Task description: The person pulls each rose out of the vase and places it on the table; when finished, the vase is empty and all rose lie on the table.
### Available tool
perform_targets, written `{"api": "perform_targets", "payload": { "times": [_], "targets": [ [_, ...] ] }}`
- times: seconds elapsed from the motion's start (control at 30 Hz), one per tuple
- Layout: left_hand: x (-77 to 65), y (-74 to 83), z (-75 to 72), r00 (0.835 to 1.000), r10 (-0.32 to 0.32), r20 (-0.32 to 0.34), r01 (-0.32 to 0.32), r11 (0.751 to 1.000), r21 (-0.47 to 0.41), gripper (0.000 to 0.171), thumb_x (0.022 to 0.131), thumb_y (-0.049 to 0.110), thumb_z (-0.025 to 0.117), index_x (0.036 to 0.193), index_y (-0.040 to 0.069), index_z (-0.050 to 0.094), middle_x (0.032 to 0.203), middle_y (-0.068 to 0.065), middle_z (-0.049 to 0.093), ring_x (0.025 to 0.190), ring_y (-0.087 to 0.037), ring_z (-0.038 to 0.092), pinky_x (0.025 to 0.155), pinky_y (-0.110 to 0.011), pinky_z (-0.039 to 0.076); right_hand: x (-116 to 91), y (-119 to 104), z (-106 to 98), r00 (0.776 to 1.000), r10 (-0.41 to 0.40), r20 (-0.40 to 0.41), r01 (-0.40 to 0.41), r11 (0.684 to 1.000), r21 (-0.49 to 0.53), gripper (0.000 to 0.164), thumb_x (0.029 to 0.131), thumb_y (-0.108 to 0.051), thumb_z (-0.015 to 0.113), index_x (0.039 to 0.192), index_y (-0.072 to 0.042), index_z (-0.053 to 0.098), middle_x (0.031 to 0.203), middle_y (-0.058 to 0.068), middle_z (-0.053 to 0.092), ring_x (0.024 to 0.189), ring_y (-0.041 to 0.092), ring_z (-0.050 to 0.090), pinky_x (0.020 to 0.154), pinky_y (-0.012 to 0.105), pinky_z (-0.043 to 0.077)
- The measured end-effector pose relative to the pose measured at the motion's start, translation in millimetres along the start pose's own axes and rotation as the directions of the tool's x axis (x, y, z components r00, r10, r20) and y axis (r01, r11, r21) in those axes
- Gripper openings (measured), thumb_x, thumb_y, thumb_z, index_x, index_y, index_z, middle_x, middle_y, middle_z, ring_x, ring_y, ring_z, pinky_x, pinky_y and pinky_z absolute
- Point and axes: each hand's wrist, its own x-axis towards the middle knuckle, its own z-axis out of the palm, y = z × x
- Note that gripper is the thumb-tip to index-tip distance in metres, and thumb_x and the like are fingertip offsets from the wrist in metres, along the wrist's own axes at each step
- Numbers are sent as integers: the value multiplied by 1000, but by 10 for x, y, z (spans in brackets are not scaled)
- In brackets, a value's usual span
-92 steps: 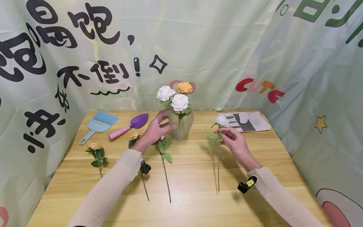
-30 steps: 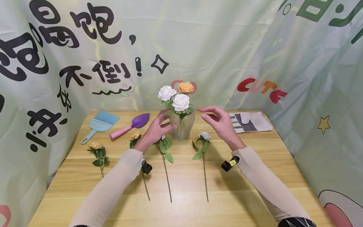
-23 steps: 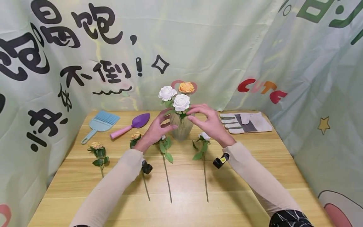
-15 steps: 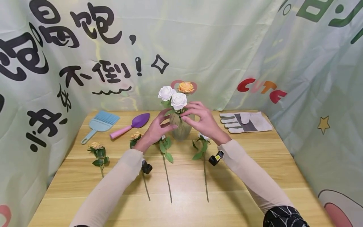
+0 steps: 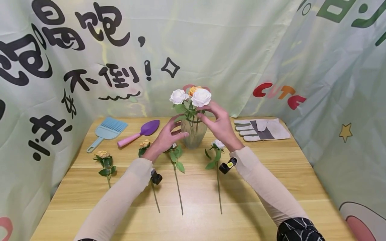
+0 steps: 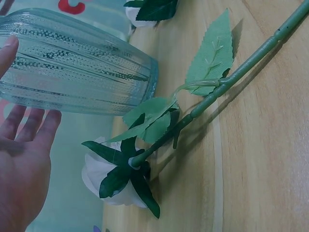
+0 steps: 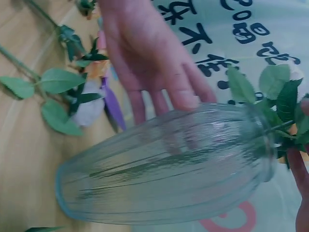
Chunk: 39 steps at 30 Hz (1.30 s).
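Observation:
In the head view a ribbed clear glass vase [image 5: 194, 135] stands upright towards the back of the table. My left hand [image 5: 167, 136] holds its left side, thumb in front and fingers behind, as the right wrist view also shows. With my right hand [image 5: 220, 124] I pinch a white rose [image 5: 201, 97] just under its bloom, over the vase's mouth. Another white rose [image 5: 179, 96] and an orange rose [image 5: 194, 90], partly covered, stand in the vase. Stem and leaves of the pinched rose are partly hidden by my fingers.
On the table lie a white rose [image 5: 217, 144], another white rose [image 6: 116, 169], a yellow rose [image 5: 104, 162] and a second yellow one [image 5: 144, 144] behind my left arm. Behind them are a blue dustpan [image 5: 110, 129], a purple trowel [image 5: 149, 128] and gloves [image 5: 262, 129].
My right hand laid a white rose on the table, moved left to the vase and took hold of the front white rose. That bloom has shifted up and right. My left hand stayed put.

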Motion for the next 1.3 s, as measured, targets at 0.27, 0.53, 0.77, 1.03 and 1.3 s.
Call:
{"api": "perform_targets", "payload": {
  "times": [0.27,0.53,0.77,1.03,1.3],
  "targets": [
    [3,-17,-3,1000,17,-11,-17,1000,24,81,102,18,80,169,31,37,174,-6,38,162,-32,37,131,-55,41,185,-209,-226,980,-1,-197,35,985,168,24,96,13,71,119,16,63,135,4,70,125,19,69,106,36,64],
    [18,-25,-11,999,30,-15,-30,999,37,80,102,18,80,169,31,38,174,-5,38,162,-32,38,130,-55,43,385,-471,-655,874,-93,-477,273,906,323,23,91,20,70,111,9,71,116,12,68,105,27,72,87,39,70],
    [4,-22,-5,999,45,-10,-45,999,31,80,102,18,79,170,30,37,175,-5,37,161,-33,39,129,-55,44,314,-572,-1056,796,-71,-601,339,875,345,24,88,19,70,109,10,68,103,17,69,88,28,70,76,38,70],
    [9,-29,0,999,45,-4,-45,999,17,80,103,17,79,169,31,37,175,-3,38,162,-31,39,129,-54,44,-109,-431,-1453,883,-19,-469,203,916,346,27,90,23,66,116,15,66,109,19,72,94,27,71,74,32,69],
    [0,-25,10,999,42,0,-42,999,9,79,103,16,79,169,31,38,175,-4,37,162,-32,38,129,-55,43,-609,-169,-1661,947,231,-221,-191,963,189,24,100,12,68,123,5,70,117,4,74,97,13,72,78,18,66]
  ]
}}
